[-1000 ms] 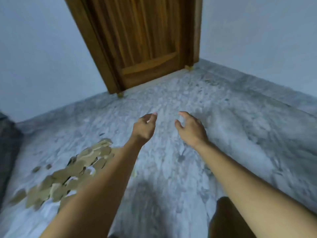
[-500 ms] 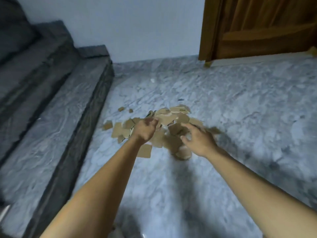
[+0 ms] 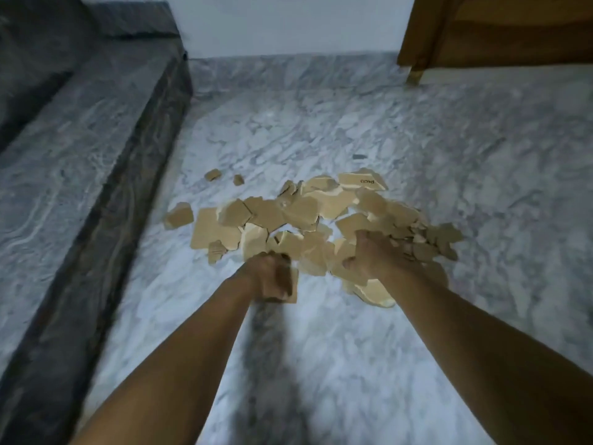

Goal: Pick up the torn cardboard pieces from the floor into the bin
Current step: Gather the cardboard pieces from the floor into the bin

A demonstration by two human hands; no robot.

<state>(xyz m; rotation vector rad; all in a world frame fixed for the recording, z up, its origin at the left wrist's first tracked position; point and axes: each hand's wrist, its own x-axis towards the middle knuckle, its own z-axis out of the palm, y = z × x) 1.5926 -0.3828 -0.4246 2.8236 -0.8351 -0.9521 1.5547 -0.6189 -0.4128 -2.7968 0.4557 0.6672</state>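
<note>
Torn cardboard pieces (image 3: 308, 213) lie in a loose, overlapping pile on the grey-white marble floor (image 3: 321, 123), roughly mid-frame in the head view, the only one here. One piece at the far edge carries dark print (image 3: 362, 182). Two small scraps (image 3: 212, 175) sit apart on the far left side, and a lone larger piece (image 3: 179, 215) lies just beside the pile's left end.

Both bare forearms reach in from the bottom of the frame. The left hand (image 3: 271, 277) is at the pile's near edge, fingers curled tight around a brown scrap (image 3: 292, 284) that shows flat below the knuckles. The right hand (image 3: 375, 255) is pressed down into the pile's right part, with fingers bent over several pieces and the thumb hooked under at the near side, so it grips cardboard, though blur hides how much.

A dark stone step (image 3: 80, 139) runs along the left, touching the floor. A wooden door (image 3: 513, 27) stands at top right, against a pale wall (image 3: 288, 24).
</note>
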